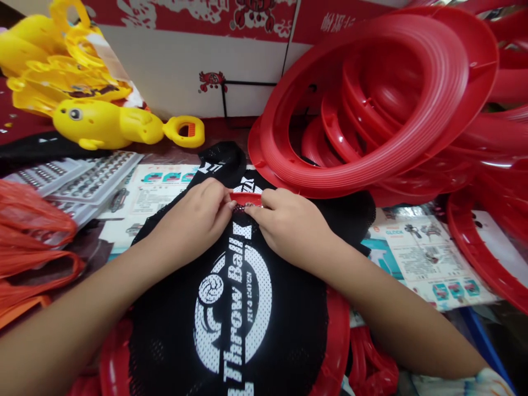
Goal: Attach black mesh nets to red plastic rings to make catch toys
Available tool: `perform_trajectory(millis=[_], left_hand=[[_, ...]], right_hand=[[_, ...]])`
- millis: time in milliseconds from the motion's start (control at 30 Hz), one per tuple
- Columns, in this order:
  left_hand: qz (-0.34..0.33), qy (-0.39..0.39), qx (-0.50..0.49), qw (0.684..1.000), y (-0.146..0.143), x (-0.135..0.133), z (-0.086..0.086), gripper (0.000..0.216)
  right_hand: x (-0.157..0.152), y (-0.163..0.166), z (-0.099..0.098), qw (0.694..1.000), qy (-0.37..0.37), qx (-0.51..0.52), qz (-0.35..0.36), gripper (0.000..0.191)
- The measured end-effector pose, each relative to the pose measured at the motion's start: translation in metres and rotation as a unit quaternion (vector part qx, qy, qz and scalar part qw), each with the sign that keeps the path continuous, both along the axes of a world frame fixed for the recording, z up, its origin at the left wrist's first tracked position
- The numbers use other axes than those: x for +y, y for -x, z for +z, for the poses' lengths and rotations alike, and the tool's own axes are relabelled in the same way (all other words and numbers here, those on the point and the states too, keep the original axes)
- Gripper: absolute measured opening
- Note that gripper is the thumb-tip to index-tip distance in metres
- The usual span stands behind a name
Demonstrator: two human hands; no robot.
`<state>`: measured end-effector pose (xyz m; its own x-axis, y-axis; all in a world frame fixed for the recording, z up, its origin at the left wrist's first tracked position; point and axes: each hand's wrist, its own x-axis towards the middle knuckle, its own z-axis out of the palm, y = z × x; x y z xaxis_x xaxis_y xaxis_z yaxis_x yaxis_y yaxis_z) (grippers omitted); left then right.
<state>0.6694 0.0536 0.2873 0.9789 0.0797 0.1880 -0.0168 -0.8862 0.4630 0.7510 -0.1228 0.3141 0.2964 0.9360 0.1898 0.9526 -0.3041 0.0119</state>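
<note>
A black mesh net [231, 308] printed with white "Throw Ball" lettering lies stretched over a red plastic ring [336, 341] in front of me. My left hand [198, 217] and my right hand [289, 223] meet at the ring's far edge [245, 197]. Both pinch the net's rim against the red plastic there, fingers closed. More black mesh [220, 159] is bunched up just beyond the hands.
A tilted stack of red plastic rings [371, 104] fills the right. Yellow plastic toys [103, 124] lie at the back left, trays of button cells [88, 179] and orange net bags [28, 242] at the left. Printed cards [429, 258] cover the table; a carton [185, 60] stands behind.
</note>
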Motion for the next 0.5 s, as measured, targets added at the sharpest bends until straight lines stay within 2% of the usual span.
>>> perform_trajectory(millis=[133,500], left_hand=[[0.001,0.004,-0.002,1.000,-0.0003,0.0002,-0.0010,0.013],[0.015,0.022,0.003,1.000,-0.0003,0.0010,-0.0046,0.013]], right_hand=[[0.0008,-0.0003,0.0016,0.999,0.005,0.041,-0.008,0.026],[0.0053,0.0060,0.0029,0.999,0.035,0.002,-0.015,0.028]])
